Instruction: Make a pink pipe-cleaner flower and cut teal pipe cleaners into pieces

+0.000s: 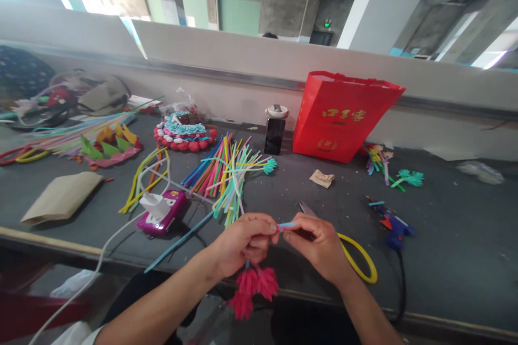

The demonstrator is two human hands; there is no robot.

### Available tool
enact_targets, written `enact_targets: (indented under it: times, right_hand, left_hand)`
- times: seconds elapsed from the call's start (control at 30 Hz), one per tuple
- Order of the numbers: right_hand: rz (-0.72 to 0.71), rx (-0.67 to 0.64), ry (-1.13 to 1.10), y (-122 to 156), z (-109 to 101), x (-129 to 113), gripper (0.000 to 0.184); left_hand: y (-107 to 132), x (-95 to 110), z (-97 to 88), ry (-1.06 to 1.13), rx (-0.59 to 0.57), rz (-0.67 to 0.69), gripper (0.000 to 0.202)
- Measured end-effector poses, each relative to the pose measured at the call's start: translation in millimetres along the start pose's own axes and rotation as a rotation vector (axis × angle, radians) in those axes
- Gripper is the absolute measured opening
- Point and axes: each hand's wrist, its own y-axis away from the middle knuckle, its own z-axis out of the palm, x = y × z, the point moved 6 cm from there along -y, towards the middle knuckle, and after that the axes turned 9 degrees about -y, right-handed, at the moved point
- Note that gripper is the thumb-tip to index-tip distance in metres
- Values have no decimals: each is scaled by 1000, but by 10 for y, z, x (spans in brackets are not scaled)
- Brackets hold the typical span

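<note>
My left hand (249,240) is closed, thumb and forefinger pinching thin pink and blue pipe cleaner pieces (286,225). My right hand (319,245) pinches the other end of these pieces, its fingers almost touching the left. Deep pink pipe cleaner flowers (254,288) hang beneath the left hand, a short bluish stem running up into it. Whether that stem joins the pinched pieces is hidden by the fingers. Scissors with a yellow handle (370,267) show behind the right hand, blade tips poking out above it; I cannot tell if they touch the hand.
A pile of coloured pipe cleaners (220,172) lies ahead, near a purple power strip (164,215). A blue glue gun (396,232) with a cable is at right. Behind stand a red bag (343,118) and a cup (277,112) with a phone (274,136) before it.
</note>
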Motion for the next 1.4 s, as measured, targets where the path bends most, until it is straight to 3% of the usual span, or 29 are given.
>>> enact_targets:
  times: [0.13, 0.3, 0.4, 0.53, 0.67, 0.77, 0.97, 1.2, 1.3, 1.4]
  right_hand:
    - [33, -35, -83, -45, -56, 54, 9]
    - [-14, -15, 80, -4, -84, -86, 12]
    - [-82, 28, 165, 26, -74, -198, 13]
    - [-145, 61, 212, 29, -23, -289, 13]
    - [-131, 73, 165, -20, 4, -297, 13]
    - [-125, 84, 139, -67, 2, -303, 12]
    - [-134, 101, 50, -174, -13, -387, 13]
    - [-98, 88, 8, -344, -8, -504, 11]
    - [-84, 76, 10, -381, 57, -446, 11]
    - [-74, 99, 19, -386, 127, -244, 11]
  left_hand:
    - [48, -15, 78, -185, -109, -77, 16]
    - [6, 44, 15, -665, 85, 42, 14]
    - [-23, 84, -47, -740, 247, 154, 18]
    - [-1, 128, -132, -524, 371, 223, 21]
    - [27, 114, -122, -163, 231, 151, 18]
    - [62, 157, -99, -48, 149, 168, 16]
    - [127, 297, -51, -44, 57, 159, 15]
    - [215, 559, -137, -157, 115, 139, 12]
    - [178, 526, -215, -135, 142, 156, 16]
    - [62, 363, -334, -60, 192, 164, 25]
